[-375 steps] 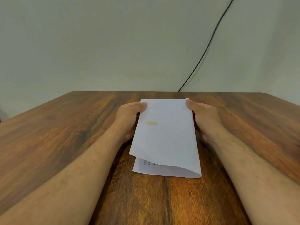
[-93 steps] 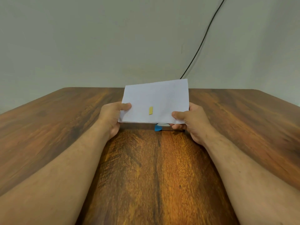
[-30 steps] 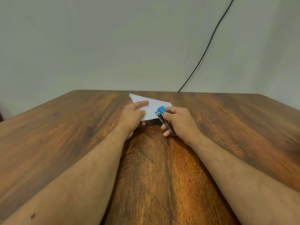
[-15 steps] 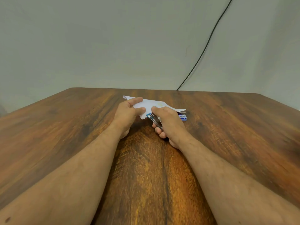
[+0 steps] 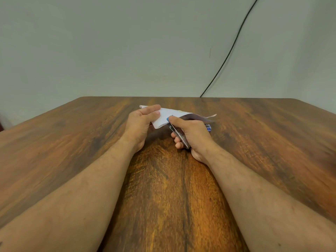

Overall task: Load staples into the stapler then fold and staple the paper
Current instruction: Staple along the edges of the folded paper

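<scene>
The folded white paper (image 5: 164,117) is held low over the wooden table (image 5: 72,146), near the middle. My left hand (image 5: 141,126) pinches its left part between thumb and fingers. My right hand (image 5: 192,135) grips a small stapler (image 5: 179,135) with a metal body and a blue tip; its mouth sits over the paper's near edge. Most of the stapler is hidden under my fingers, and the paper's right part droops behind my right hand.
A small blue staple box (image 5: 208,127) lies on the table just right of my right hand, partly under the paper. A black cable (image 5: 231,50) runs down the wall to the table's far edge.
The paper was folded, lifted and lowered to the table. In the last second my right hand brought the stapler onto its near edge; the hands have barely shifted since half a second ago.
</scene>
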